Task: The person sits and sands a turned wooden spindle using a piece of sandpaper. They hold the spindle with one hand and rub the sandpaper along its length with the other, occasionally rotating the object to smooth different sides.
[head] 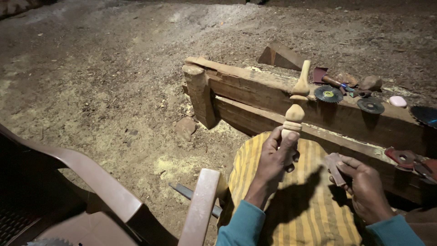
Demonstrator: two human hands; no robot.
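- While the left hand (276,157) is clenched around the lower end of a pale turned wooden spindle (296,105), its fingers (287,145) wrap the shaft fully, so the piece stands nearly upright, its long axis rising up and slightly right, away from the grip.
- Just right of that grip, the right hand (362,182) pinches a small brownish scrap of abrasive sheet (334,166) between thumb and fingertips; it lies apart from the spindle, and the spindle's bare length sits up and to the left of it. The left hand is the one on the spindle; the right is near but not touching.
- Under both hands lies a yellow striped cloth (309,214), draped over the lap.
- Left of the left hand stands a brown plastic chair (91,182).
- Beyond the fingers runs a rough timber beam serving as the bench (255,91), set on a sawdust-strewn dirt floor (114,91).
- Farther right along that bench rest two dark round cutting discs (328,94), a red-handled tool (325,77) and a pale pink stone (398,101).
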